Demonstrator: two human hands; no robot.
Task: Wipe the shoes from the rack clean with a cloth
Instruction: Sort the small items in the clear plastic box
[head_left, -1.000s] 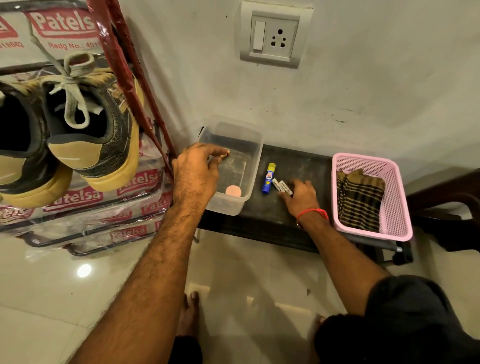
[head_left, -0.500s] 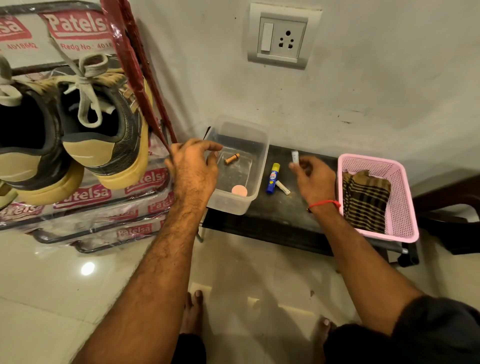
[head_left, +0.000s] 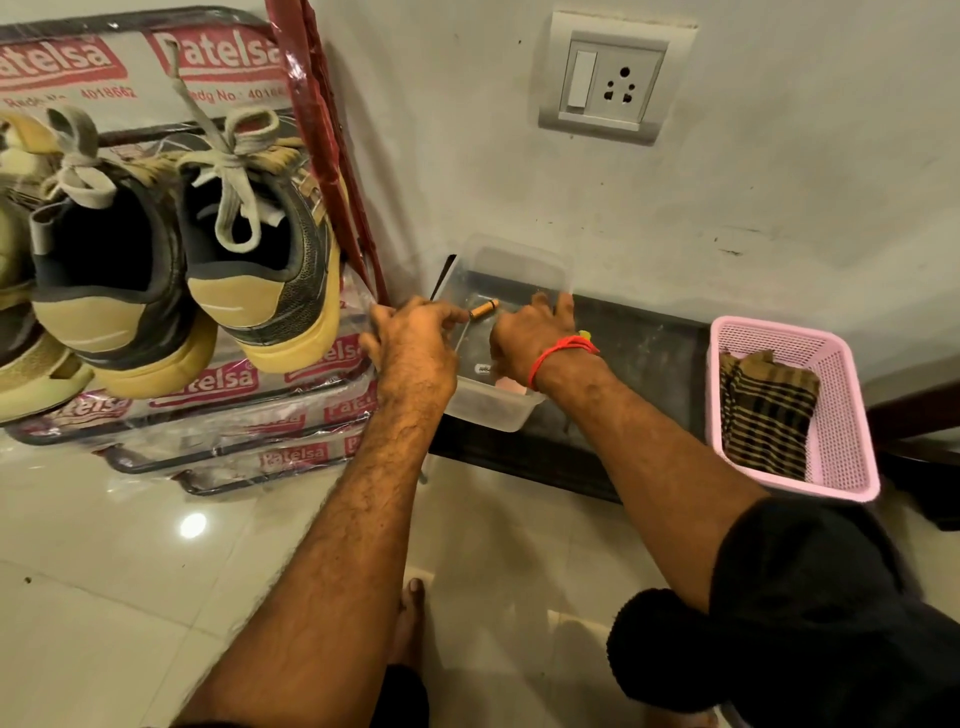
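Both arms outstretched, left hand (head_left: 415, 343) and right hand (head_left: 530, 338) close together, knuckles up.

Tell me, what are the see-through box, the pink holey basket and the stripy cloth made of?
The see-through rectangular box looks like clear, smooth plastic: the dark bench shows through its walls. The pink mesh basket looks like moulded plastic, matte, with a regular grid of small holes. The brown-and-black striped cloth seems to be woven fabric, perhaps cotton: it lies folded and soft.

Scuffed white wall (head_left: 779, 197), glossy floor tiles (head_left: 130, 571).
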